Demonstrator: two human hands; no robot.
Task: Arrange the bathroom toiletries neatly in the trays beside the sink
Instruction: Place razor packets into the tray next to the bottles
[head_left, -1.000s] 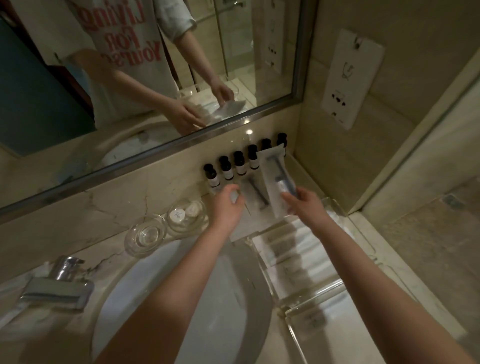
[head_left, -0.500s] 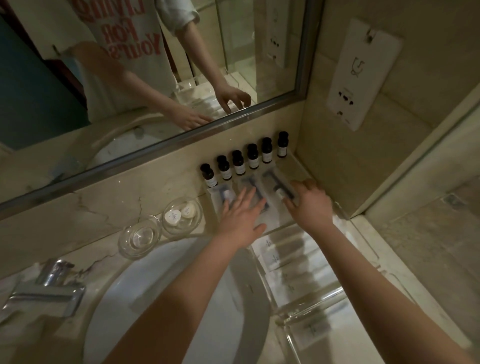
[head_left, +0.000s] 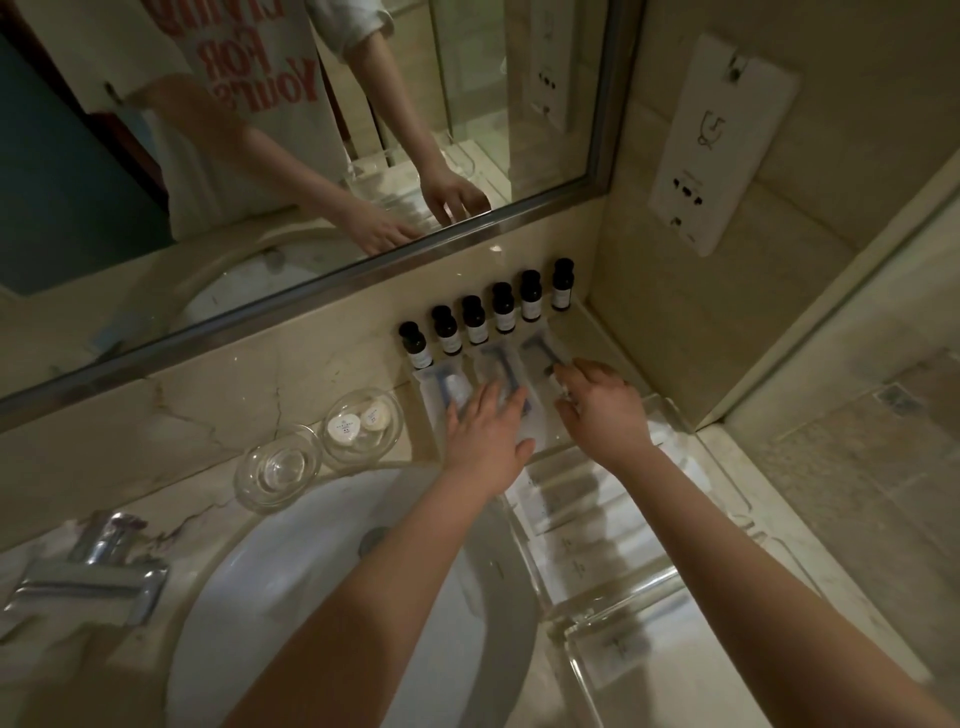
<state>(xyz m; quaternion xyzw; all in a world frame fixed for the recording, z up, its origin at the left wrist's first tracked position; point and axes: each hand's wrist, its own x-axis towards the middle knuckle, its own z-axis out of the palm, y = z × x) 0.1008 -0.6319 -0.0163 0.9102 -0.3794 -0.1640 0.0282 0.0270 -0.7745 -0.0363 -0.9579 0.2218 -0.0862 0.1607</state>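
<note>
The person is lining up packets. The left hand (head_left: 485, 436) is pressing flat, fingers spread, on the middle packet (head_left: 496, 370). The right hand (head_left: 597, 410), fingers apart and lightly bent, is touching the end packet (head_left: 537, 349) under its fingertips (bottles (head_left: 503, 306) just beyond). The next move is probably calling for gentle edge-squaring.

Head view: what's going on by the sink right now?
Someone is lining up clear packets flat in front of six dark bottles by the mirror. The left hand presses flat on the middle packets; the right hand touches the rightmost one. White sachets already lie in the trays nearer the camera.
</note>
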